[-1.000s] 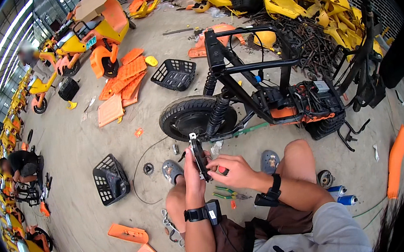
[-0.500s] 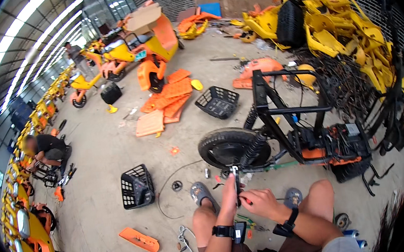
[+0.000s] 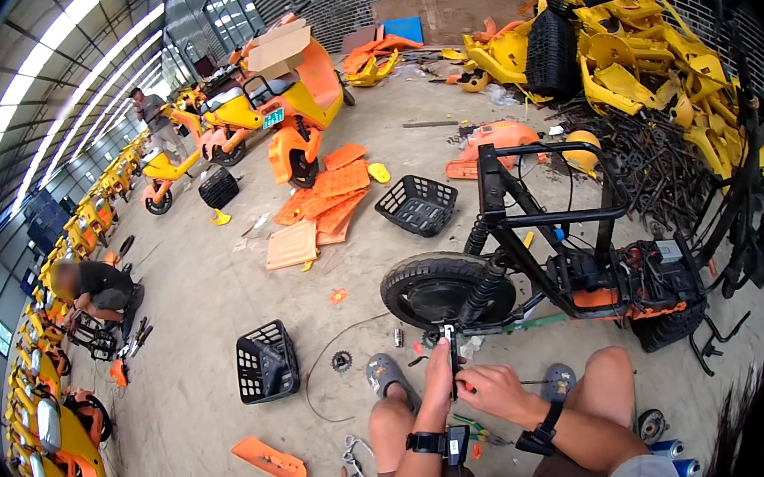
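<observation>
My left hand is closed around a black tool with a silver head, held upright by the rear wheel of a stripped black scooter frame. The tool's exact kind is unclear, and whether its head touches the wheel hub cannot be told. Close beside it, my right hand is closed on what looks like a screwdriver. Its red end shows on the fist's left side and a thin dark shaft on the right. The two hands nearly meet.
Black plastic baskets stand left and beyond the wheel. Orange panels, a sprocket and pliers lie on the floor. Yellow body parts are heaped far right. A person crouches at left; another stands farther back.
The whole view has shifted slightly, so the surroundings sit a little lower. My hands keep nearly the same grip and place by the wheel. The thin shaft right of my right hand shows more clearly.
</observation>
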The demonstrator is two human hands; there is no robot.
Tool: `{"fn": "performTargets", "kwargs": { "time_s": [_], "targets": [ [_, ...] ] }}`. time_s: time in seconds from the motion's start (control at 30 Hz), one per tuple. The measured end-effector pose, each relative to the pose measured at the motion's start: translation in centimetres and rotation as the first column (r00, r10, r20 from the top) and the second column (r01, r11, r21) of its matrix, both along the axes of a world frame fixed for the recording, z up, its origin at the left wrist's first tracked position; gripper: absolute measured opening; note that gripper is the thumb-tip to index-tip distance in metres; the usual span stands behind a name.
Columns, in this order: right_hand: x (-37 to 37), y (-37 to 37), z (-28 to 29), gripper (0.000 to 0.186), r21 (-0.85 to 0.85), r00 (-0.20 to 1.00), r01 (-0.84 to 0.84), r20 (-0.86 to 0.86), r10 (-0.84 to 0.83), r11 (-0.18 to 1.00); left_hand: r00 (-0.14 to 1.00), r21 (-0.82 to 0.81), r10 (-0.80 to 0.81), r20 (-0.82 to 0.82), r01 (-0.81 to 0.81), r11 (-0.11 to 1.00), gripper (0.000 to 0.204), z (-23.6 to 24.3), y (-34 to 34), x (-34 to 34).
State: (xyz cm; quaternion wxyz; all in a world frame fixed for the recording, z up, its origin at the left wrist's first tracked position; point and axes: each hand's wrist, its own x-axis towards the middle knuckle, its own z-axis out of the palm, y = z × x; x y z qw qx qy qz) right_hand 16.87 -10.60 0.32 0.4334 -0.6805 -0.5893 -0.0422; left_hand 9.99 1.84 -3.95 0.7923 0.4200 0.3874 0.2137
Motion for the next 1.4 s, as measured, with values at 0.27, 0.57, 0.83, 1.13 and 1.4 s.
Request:
{"fn": "performTargets", "kwargs": {
  "time_s": [0.27, 0.57, 0.83, 1.13, 1.4],
  "targets": [
    [0.2, -0.5, -0.1, 0.009, -0.039, 0.997, 0.034, -0.068, -0.037, 0.999, 1.000, 0.125, -0.010, 0.015, 0.008, 0.992, 0.039, -0.5, 0.0, 0.6],
    [-0.6, -0.4, -0.7, 0.010, -0.035, 0.992, 0.096, 0.081, -0.093, 0.995, 0.999, 0.143, 0.009, -0.033, -0.005, 0.990, 0.036, 0.1, -0.3, 0.2],
    [-0.6, -0.2, -0.8, 0.010, -0.142, 0.987, 0.065, -0.136, -0.085, 0.988, 0.998, 0.223, -0.012, -0.065, 0.027, 0.974, 0.041, -0.4, -0.1, -0.2],
    [-0.3, -0.8, -1.5, 0.011, -0.100, 0.994, 0.093, -0.055, -0.098, 0.991, 0.998, 0.244, -0.010, -0.065, 0.025, 0.969, 0.043, -1.2, 0.0, 0.3],
    [-0.3, -0.6, -1.1, 0.012, -0.126, 0.971, 0.078, -0.217, -0.105, 0.989, 0.999, 0.231, 0.013, -0.040, -0.004, 0.973, 0.045, -1.7, 0.3, 0.1]
  ]
}}
